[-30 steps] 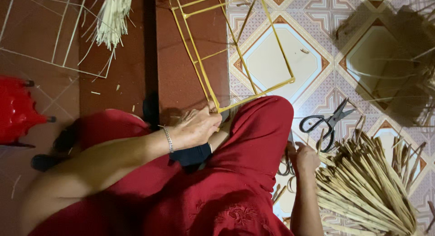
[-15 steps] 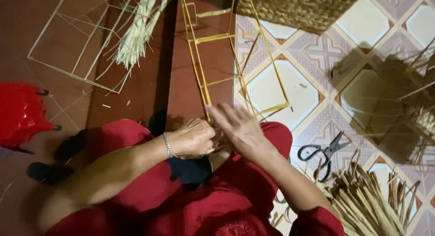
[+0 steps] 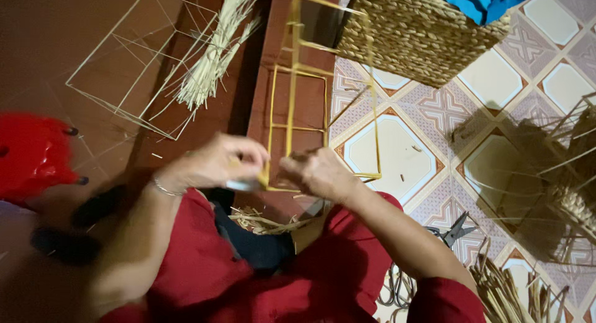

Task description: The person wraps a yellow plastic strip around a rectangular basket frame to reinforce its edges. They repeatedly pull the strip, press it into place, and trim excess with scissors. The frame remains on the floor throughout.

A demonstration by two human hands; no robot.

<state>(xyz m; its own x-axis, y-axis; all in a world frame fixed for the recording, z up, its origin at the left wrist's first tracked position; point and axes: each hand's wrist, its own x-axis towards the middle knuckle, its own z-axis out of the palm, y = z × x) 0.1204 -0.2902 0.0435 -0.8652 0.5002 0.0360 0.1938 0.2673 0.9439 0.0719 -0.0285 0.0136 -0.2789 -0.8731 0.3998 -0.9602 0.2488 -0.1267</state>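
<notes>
Left hand and right hand curled, fingers pinched on near bottom rail of yellow box-shaped stick frame. Woven straw basket seen beyond fingertips; black scissors lie right of them.

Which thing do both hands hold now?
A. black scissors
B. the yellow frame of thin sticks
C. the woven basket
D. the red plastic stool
B: the left hand and right hand both grip the near corner of the yellow frame.
</notes>
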